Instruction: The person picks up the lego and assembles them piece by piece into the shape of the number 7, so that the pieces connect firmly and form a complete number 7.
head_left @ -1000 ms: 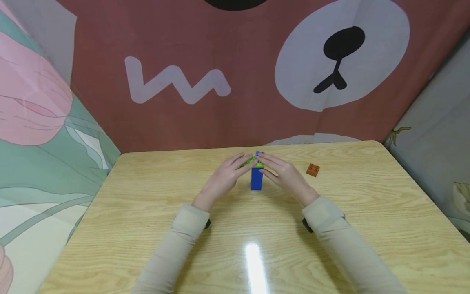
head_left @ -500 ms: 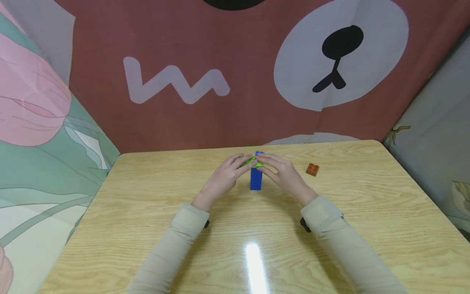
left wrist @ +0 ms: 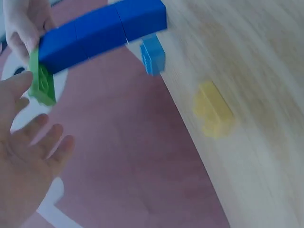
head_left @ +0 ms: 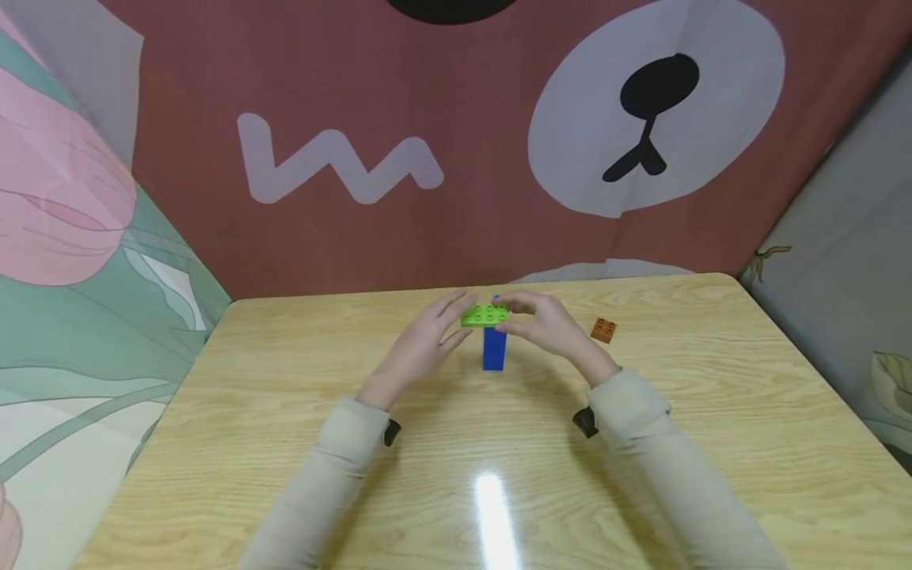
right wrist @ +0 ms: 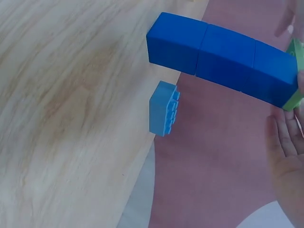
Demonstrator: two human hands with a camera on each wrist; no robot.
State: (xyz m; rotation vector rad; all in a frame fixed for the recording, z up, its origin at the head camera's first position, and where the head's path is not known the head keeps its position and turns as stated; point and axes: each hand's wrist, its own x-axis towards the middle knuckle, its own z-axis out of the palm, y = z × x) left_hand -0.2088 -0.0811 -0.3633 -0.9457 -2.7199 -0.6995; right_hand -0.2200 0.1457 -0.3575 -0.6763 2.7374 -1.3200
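Near the middle of the far edge of the surface, a person's right grip pinches the right end of a lime-green studded plate atop an upright tower of three dark-blue blocks; the plate overhangs left. The left grip, fingers loosely spread, is beside that overhang, contact unclear. From where I stand, success calls for aligned studs, a steadied tower and pressure straight down over it.

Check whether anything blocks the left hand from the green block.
Nothing visible: the left hand is beside the green block atop the blue tower; the yellow brick sits on the table, outside that gap.
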